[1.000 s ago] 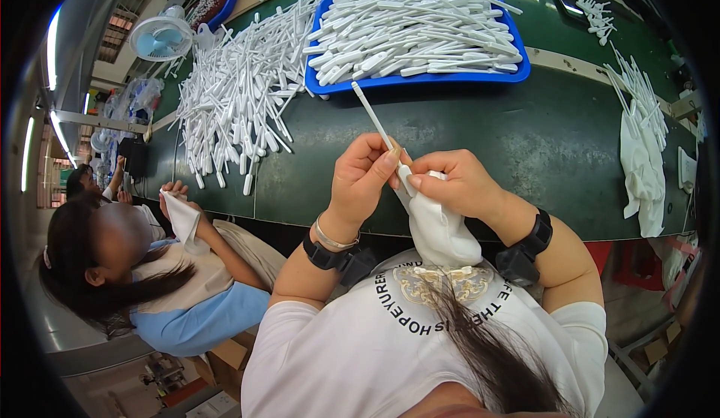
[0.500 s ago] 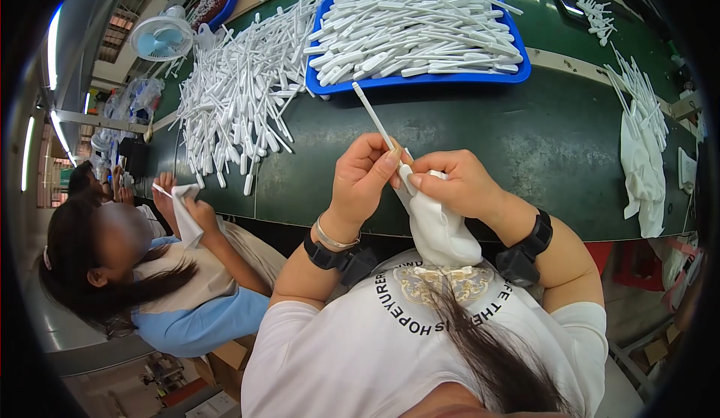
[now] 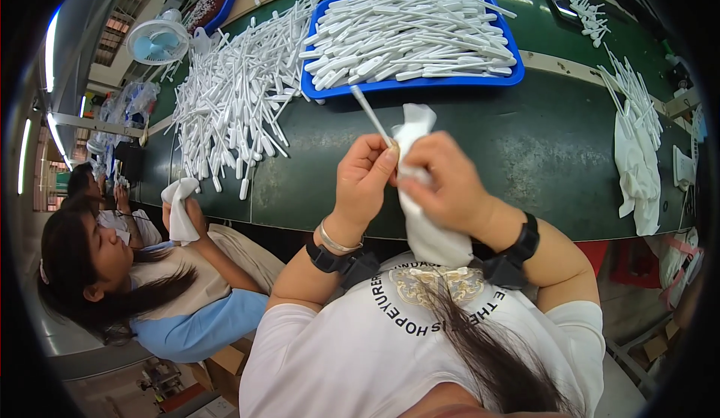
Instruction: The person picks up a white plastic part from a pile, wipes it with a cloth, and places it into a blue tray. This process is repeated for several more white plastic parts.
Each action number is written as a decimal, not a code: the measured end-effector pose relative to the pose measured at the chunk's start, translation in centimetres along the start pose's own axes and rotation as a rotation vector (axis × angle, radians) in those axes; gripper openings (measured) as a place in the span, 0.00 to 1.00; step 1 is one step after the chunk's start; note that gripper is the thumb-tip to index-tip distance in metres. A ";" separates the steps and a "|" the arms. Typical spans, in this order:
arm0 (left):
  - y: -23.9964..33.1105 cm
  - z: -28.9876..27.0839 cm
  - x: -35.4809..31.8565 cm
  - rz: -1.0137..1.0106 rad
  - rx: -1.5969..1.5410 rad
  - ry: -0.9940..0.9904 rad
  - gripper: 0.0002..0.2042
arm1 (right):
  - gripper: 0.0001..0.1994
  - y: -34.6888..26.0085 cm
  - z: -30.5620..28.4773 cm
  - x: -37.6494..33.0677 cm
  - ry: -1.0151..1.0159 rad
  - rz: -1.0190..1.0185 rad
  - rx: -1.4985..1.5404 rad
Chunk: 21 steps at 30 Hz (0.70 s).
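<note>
My left hand (image 3: 367, 174) is closed around a slim white plastic stick (image 3: 369, 112), its thin end pointing up and away toward the tray. Close beside it, my right hand (image 3: 441, 181) grips a white cloth (image 3: 433, 236), its fingers partly smeared by motion. One end of the cloth stands up above my fingers, and the rest hangs down in front of my shirt. The stick's lower end is hidden by my hands and the cloth. Ahead, a blue tray (image 3: 409, 88) is heaped with white sticks (image 3: 405, 39) like the one I hold.
A loose pile of white sticks (image 3: 232, 103) spreads over the green table (image 3: 322, 155) left of the tray. More sticks (image 3: 637, 99) and a white cloth (image 3: 637, 166) lie at the right. A co-worker (image 3: 161, 290) sits at my left, handling a white cloth (image 3: 180, 206).
My right hand has wrapped over the cloth and brought it up against the stick; one cloth end now stands above my fingers. The co-worker's cloth has shifted slightly to the left.
</note>
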<state>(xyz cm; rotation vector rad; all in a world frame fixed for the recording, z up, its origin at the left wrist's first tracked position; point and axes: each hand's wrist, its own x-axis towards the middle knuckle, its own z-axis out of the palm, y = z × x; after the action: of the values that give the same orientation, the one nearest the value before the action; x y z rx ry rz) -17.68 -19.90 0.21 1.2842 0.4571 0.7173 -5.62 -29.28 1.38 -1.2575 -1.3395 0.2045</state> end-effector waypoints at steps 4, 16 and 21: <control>-0.1 0.4 0.7 0.014 0.003 0.057 0.05 | 0.06 0.6 0.1 -1.3 -0.273 -0.060 -0.075; 1.5 1.4 1.2 0.055 0.183 0.027 0.05 | 0.04 0.7 -1.2 0.1 -0.352 0.045 0.159; 6.1 -0.3 7.3 0.228 0.135 0.024 0.06 | 0.03 1.3 -1.7 -0.4 -0.762 0.159 0.403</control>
<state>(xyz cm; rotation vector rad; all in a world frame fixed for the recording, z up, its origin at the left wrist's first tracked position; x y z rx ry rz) -14.09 -13.81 6.63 1.4711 0.3867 0.9061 -3.78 -29.98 0.62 -0.9627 -1.7137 1.0957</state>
